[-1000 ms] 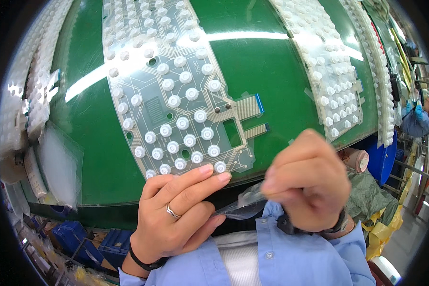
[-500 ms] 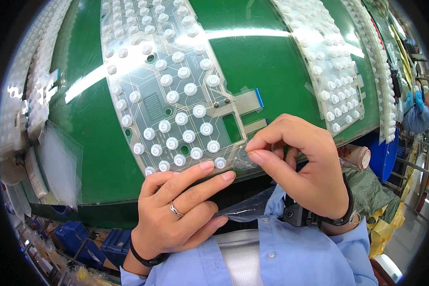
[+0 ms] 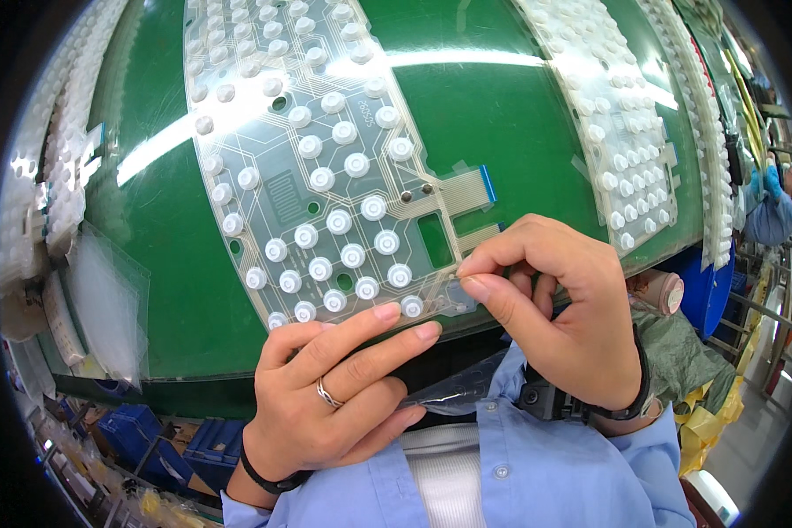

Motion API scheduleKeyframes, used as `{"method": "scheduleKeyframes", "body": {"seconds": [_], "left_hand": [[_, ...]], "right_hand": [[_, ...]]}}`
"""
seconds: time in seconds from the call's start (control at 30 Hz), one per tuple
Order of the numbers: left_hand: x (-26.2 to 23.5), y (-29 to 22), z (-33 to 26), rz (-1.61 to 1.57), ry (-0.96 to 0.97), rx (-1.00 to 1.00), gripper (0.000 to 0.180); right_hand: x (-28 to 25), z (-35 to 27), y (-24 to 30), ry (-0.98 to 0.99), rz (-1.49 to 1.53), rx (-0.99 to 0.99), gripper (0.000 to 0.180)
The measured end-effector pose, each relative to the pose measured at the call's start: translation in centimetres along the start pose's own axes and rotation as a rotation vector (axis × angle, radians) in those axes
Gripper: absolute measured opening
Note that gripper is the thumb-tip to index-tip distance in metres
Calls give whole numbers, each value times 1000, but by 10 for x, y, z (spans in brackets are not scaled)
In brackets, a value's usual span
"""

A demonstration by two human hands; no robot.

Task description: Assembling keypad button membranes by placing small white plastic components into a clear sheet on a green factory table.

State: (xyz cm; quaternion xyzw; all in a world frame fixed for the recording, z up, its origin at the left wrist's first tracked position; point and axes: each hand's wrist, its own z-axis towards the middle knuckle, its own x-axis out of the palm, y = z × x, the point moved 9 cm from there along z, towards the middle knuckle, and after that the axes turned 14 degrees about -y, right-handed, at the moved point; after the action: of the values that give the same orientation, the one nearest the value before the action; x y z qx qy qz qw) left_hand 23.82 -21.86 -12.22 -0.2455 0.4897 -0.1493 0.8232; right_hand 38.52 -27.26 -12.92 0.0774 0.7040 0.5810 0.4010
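Note:
A clear keyboard membrane sheet (image 3: pixel 288 195) with rows of white rubber domes and printed traces lies on the green tabletop. From its right edge sticks a striped flat connector tail (image 3: pixel 466 190) with a blue end. Along the near edge of the sheet rests my left hand (image 3: pixel 339 383), its index and middle fingers stretched out beside the last domes. My right hand (image 3: pixel 559 304) is at the lower right corner, thumb and index fingertip brought together in a pinch. Whatever lies between those fingertips is too small to tell.
A second domed sheet (image 3: pixel 620 132) lies to the right, with stacked sheets (image 3: pixel 691 114) beyond it. More stacks (image 3: pixel 57 167) and thin clear film (image 3: pixel 110 299) are at the left. Blue bins (image 3: pixel 145 440) stand below the table edge; a roll (image 3: pixel 658 290) sits at right.
The near right part of the membrane sheet has shifted slightly right, along with its connector tail. Both hands stay almost in place, with the right still pinching.

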Motion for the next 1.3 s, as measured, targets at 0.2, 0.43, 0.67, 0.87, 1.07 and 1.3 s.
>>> {"method": "scheduleKeyframes", "body": {"seconds": [0.2,0.43,0.67,0.87,1.07,1.3], "left_hand": [[-1,1,4,2,3,-51,27],[3,-2,1,32,19,-15,26],[5,-3,1,69,50,-9,24],[6,-3,0,67,50,-13,24],[4,-5,-1,60,51,-16,24],[-8,6,-2,-26,37,-17,28]], "right_hand": [[0,0,-1,-8,-15,-16,8],[1,-1,0,-1,-21,-24,11],[-1,-2,0,69,-3,-36,20],[-1,-7,6,35,-82,-195,21],[2,-13,15,-25,-158,-311,23],[-12,-4,-12,-115,-161,-21,19]]}}
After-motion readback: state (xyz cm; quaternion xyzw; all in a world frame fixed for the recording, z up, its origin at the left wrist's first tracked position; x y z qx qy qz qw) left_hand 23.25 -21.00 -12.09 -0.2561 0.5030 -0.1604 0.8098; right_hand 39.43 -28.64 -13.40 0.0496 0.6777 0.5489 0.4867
